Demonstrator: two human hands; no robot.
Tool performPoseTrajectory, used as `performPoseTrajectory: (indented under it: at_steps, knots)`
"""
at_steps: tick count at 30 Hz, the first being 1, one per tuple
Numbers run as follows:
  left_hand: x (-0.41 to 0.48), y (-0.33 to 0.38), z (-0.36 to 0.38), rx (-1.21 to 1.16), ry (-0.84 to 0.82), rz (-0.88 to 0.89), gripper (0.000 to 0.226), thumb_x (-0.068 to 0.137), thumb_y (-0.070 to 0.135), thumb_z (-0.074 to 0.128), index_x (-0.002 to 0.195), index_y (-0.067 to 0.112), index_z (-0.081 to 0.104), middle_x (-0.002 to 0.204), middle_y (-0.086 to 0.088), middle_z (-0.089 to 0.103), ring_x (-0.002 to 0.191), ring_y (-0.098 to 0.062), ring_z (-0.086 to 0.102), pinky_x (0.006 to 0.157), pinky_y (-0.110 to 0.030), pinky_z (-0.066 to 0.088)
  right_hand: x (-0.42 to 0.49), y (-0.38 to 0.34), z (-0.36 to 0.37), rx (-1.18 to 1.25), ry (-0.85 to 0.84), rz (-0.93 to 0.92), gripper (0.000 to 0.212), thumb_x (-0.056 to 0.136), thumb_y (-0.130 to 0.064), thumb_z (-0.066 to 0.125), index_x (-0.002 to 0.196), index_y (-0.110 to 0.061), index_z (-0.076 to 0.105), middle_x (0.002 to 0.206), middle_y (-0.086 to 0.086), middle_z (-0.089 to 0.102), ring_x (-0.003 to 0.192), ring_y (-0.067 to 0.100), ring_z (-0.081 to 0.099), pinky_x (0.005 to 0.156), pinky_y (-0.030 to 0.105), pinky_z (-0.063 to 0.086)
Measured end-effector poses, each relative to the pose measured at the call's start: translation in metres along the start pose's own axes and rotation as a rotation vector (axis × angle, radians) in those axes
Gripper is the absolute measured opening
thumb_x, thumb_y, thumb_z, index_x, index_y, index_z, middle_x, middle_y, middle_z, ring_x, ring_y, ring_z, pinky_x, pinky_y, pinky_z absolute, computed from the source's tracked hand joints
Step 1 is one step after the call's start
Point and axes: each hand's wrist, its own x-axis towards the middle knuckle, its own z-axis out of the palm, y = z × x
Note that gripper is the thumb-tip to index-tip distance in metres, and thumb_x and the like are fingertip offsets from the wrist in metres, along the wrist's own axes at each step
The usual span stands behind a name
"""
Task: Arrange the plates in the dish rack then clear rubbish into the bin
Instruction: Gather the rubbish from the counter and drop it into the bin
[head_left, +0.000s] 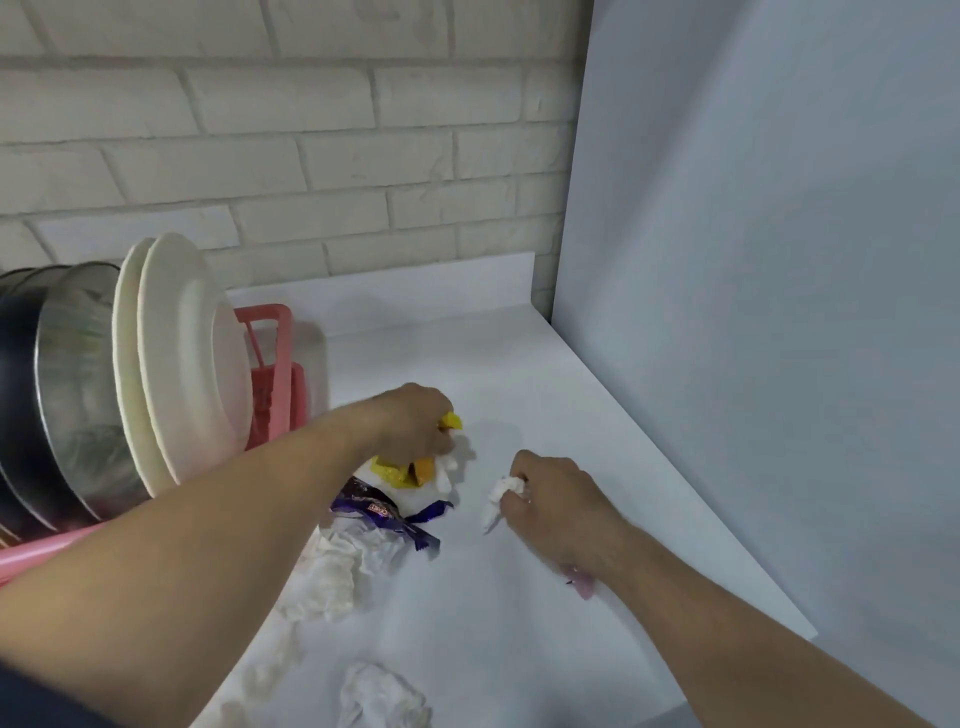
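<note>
White counter (545, 364) runs back to a pale brick wall (311, 130), with a plain panel (779, 260) closing off the right of the frame. At the left edge a pink dish rack (270, 332) already holds the white plates (187, 353) on edge beside some steel plates (78, 395), so the plate half of the job looks done and the rubbish is what remains. At the centre the left hand (415, 421) has its fingers curled down around a yellow wrapper (400, 470), bits of which stick out above and below the fist. Just to its right, apart from it, the right hand (556, 493) pinches a small white tissue (501, 493) between thumb and fingers. The loose rubbish lies toward the lower left of both hands: a purple wrapper (384, 514) touching the yellow one, its long axis slanting from upper left to lower right, then crumpled paper (332, 577) partly under the left forearm, and a paper ball (384, 696) at the bottom edge. A pink scrap (584, 584) peeks out beneath the right wrist. The left hand is nearer the purple wrapper, though both hands are already full. No bin is in view, so which way the load must travel cannot be told.
</note>
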Motion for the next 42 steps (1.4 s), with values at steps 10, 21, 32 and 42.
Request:
performPoseTrajectory:
  at_steps: [10, 21, 32, 42]
  knots:
    - [-0.036, -0.01, -0.028, -0.438, 0.466, 0.056, 0.016, 0.086, 0.01, 0.051, 0.086, 0.018, 0.064, 0.074, 0.003, 0.064, 0.061, -0.011, 0.058, 0.044, -0.014, 0.039, -0.015, -0.013, -0.025, 0.367, 0.019, 0.043, 0.047, 0.085, -0.012, 0.037, 0.108, -0.039, 0.068, 0.084, -0.01, 0.063, 0.052, 0.012, 0.067, 0.049, 0.025, 0.053]
    - [-0.106, -0.015, -0.007, -0.538, 0.61, 0.009, 0.021, 0.071, 0.003, 0.067, 0.063, 0.016, 0.051, 0.059, 0.001, 0.053, 0.054, -0.019, 0.05, 0.048, -0.027, 0.041, -0.067, -0.067, -0.039, 0.293, 0.083, 0.042, 0.019, 0.068, -0.029, 0.072, 0.08, -0.033, 0.057, 0.076, -0.006, 0.059, 0.04, 0.002, 0.048, 0.037, 0.011, 0.035]
    - [-0.169, -0.026, 0.019, -0.652, 0.642, 0.139, 0.021, 0.082, 0.004, 0.055, 0.078, 0.024, 0.061, 0.069, 0.0, 0.063, 0.054, -0.014, 0.054, 0.049, -0.027, 0.047, -0.118, -0.11, -0.015, 0.198, 0.044, 0.047, 0.027, 0.087, -0.01, 0.044, 0.083, -0.033, 0.056, 0.092, 0.003, 0.062, 0.078, 0.027, 0.069, 0.058, 0.031, 0.053]
    - [-0.223, 0.0, 0.048, -0.829, 0.598, 0.127, 0.059, 0.056, 0.031, 0.092, 0.097, 0.021, 0.052, 0.084, -0.005, 0.059, 0.058, -0.01, 0.059, 0.044, -0.024, 0.049, -0.172, -0.106, -0.007, 0.12, 0.101, 0.06, 0.027, 0.081, -0.053, 0.064, 0.087, -0.038, 0.043, 0.078, 0.0, 0.061, 0.051, 0.013, 0.054, 0.05, 0.026, 0.043]
